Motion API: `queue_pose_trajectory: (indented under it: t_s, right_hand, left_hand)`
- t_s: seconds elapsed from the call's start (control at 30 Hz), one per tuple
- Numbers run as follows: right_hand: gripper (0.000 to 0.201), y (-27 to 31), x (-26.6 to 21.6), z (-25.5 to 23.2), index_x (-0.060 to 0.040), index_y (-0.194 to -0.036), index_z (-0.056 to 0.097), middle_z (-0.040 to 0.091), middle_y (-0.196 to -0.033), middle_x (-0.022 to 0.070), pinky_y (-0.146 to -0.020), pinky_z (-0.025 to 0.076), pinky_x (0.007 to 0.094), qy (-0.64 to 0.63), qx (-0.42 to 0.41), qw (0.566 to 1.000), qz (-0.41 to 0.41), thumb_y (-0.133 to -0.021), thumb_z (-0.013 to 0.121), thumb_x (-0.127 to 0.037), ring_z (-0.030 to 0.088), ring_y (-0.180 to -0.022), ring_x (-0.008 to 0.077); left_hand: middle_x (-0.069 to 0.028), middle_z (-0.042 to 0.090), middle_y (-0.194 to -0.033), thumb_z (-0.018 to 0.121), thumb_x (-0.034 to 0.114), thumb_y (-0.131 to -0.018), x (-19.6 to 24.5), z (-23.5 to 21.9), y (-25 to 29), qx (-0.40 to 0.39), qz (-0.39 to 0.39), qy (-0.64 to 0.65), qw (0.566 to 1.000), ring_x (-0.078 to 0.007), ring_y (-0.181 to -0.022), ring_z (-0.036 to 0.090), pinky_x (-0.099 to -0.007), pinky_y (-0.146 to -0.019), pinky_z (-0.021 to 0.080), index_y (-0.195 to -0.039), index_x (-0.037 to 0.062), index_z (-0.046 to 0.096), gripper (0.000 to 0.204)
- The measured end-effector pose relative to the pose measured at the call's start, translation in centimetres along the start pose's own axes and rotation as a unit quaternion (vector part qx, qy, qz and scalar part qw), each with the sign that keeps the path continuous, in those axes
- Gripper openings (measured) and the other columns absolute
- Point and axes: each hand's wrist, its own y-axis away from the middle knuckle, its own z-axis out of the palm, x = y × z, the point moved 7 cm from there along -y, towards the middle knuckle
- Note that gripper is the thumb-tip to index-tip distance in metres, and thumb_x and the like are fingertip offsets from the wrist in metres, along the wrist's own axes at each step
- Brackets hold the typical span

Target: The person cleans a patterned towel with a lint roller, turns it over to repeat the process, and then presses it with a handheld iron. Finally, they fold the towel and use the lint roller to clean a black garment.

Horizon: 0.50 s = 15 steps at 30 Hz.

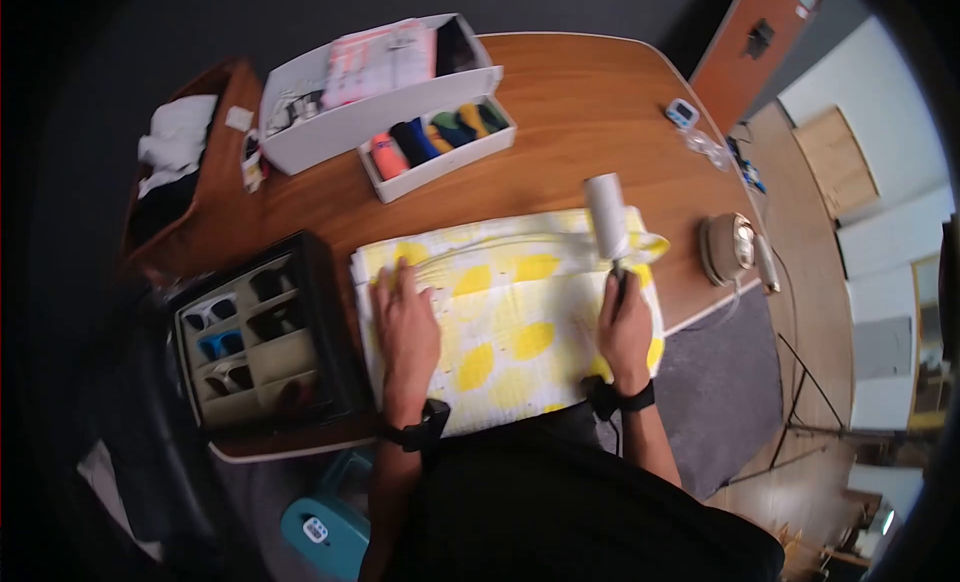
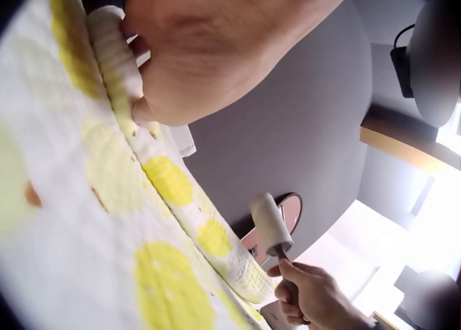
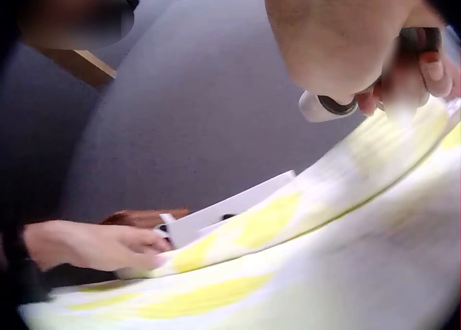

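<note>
A white cloth with yellow lemon-like patches (image 1: 515, 312) lies folded on the table in front of me. My left hand (image 1: 408, 327) rests on its left side, fingers pointing away from me. In the left wrist view those fingertips touch a raised fold (image 2: 115, 63) of the cloth. My right hand (image 1: 626, 322) grips the dark handle of a lint roller (image 1: 606, 217) over the cloth's right side. Its white roll points up and away from me. The right wrist view shows the roll's end (image 3: 324, 108) past the hand, above the cloth.
Left of the cloth stands a black case (image 1: 320, 322) of sunglasses. Behind are a white box of rolled socks (image 1: 440, 172), a larger white box (image 1: 310, 142) and a brown bin (image 1: 225, 132) with clothes. A small steamer-like appliance (image 1: 728, 247) sits right, a timer (image 1: 682, 113) farther back.
</note>
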Motion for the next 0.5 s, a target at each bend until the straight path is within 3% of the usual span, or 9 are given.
queue_pose_trajectory:
  t_s: [0.03, 0.1, 0.13, 0.23, 0.27, 0.37, 0.43, 0.47, 0.5]
  right_hand:
    - [0.022, 1.3, -2.5, 1.5, -0.0012, -0.114, 0.055, 0.067, -0.08, 0.0267, -0.058, 0.049, 0.056, -0.019, -0.057, 0.998, -0.006, -0.104, 0.054, -0.021, 0.064, -0.07, 0.0483]
    - [0.02, 4.5, -6.6, 5.4, -0.0031, -0.11, 0.054, 0.064, -0.073, 0.0242, -0.054, 0.048, 0.0545, -0.009, -0.212, 0.976, -0.045, -0.103, 0.055, -0.021, 0.063, -0.063, 0.0459]
    - [0.02, 6.0, -8.4, 6.5, -0.0032, -0.109, 0.053, 0.064, -0.072, 0.0233, -0.053, 0.048, 0.0541, -0.062, -0.214, 0.971, -0.091, -0.103, 0.056, -0.022, 0.063, -0.061, 0.0449]
    - [0.021, 7.4, -11.3, 7.0, -0.0046, -0.107, 0.053, 0.064, -0.07, 0.0217, -0.053, 0.049, 0.054, -0.144, -0.264, 0.942, -0.149, -0.101, 0.058, -0.024, 0.063, -0.06, 0.0437]
    - [0.022, 6.8, -10.7, 6.7, -0.0055, -0.108, 0.054, 0.064, -0.07, 0.0217, -0.053, 0.05, 0.0536, -0.135, -0.268, 0.943, -0.144, -0.101, 0.059, -0.025, 0.063, -0.06, 0.0435]
    - [0.024, 3.0, -5.4, 5.8, -0.0059, -0.107, 0.062, 0.066, -0.073, 0.0231, -0.058, 0.05, 0.0533, -0.08, -0.278, 0.954, -0.08, -0.101, 0.059, -0.029, 0.065, -0.066, 0.0444]
    - [0.029, -0.3, -0.3, 3.5, -0.0025, -0.107, 0.063, 0.066, -0.075, 0.0254, -0.057, 0.05, 0.0527, 0.017, -0.169, 0.984, -0.061, -0.101, 0.06, -0.031, 0.065, -0.067, 0.0452]
    - [0.03, -1.6, 3.0, 2.4, -0.0017, -0.108, 0.064, 0.066, -0.076, 0.027, -0.056, 0.049, 0.052, 0.084, -0.065, 0.988, -0.109, -0.101, 0.061, -0.031, 0.065, -0.067, 0.0461]
    - [0.028, -3.9, 6.4, 1.0, -0.0023, -0.108, 0.065, 0.065, -0.074, 0.0263, -0.053, 0.048, 0.0514, 0.07, -0.087, 0.993, -0.033, -0.1, 0.062, -0.029, 0.064, -0.063, 0.0451]
  left_hand:
    - [-0.0261, 0.056, -0.14, 0.061, 0.012, -0.098, -0.1, -0.1, 0.0, 0.027, 0.019, -0.008, 0.999, -0.0461, -0.135, 0.044, -0.0515, -0.115, 0.034, -0.135, -0.0022, 0.054, 0.04]
    - [-0.0245, 0.055, -0.136, 0.064, 0.013, -0.096, 0.8, -1.6, 0.4, 0.081, 0.028, -0.033, 0.996, -0.0447, -0.13, 0.046, -0.051, -0.112, 0.037, -0.121, -0.0004, 0.065, 0.028]
    - [-0.0176, 0.056, -0.127, 0.068, 0.015, -0.092, 1.0, -2.3, 0.6, 0.074, -0.032, -0.041, 0.996, -0.0384, -0.125, 0.048, -0.0499, -0.108, 0.039, -0.109, 0.0031, 0.073, 0.021]
    - [-0.0168, 0.056, -0.118, 0.069, 0.013, -0.09, 0.0, -2.5, 0.9, 0.028, -0.037, -0.051, 0.998, -0.037, -0.119, 0.049, -0.0499, -0.104, 0.04, -0.105, 0.0023, 0.074, 0.019]
    - [-0.0159, 0.056, -0.12, 0.068, 0.011, -0.091, -0.2, -2.7, 1.2, 0.02, -0.024, -0.067, 0.997, -0.0365, -0.121, 0.048, -0.0483, -0.106, 0.04, -0.116, 0.003, 0.071, 0.027]
    - [-0.0164, 0.055, -0.124, 0.066, 0.008, -0.091, -0.3, -2.7, 2.0, 0.012, -0.019, -0.01, 1.0, -0.037, -0.123, 0.048, -0.0464, -0.108, 0.04, -0.131, 0.0045, 0.065, 0.04]
    - [-0.0171, 0.053, -0.127, 0.066, 0.007, -0.091, 0.0, -2.5, 2.2, 0.005, -0.02, -0.023, 1.0, -0.0374, -0.125, 0.047, -0.0456, -0.109, 0.04, -0.136, 0.0051, 0.062, 0.044]
    - [-0.0178, 0.051, -0.13, 0.065, 0.006, -0.091, 0.1, -2.5, 2.4, -0.005, -0.017, -0.04, 0.999, -0.0378, -0.126, 0.047, -0.0448, -0.11, 0.04, -0.14, 0.0056, 0.059, 0.049]
    - [-0.0178, 0.051, -0.13, 0.065, 0.006, -0.091, 0.2, -2.5, 2.5, -0.009, -0.013, -0.038, 0.999, -0.0378, -0.126, 0.047, -0.0448, -0.11, 0.04, -0.14, 0.0056, 0.059, 0.049]
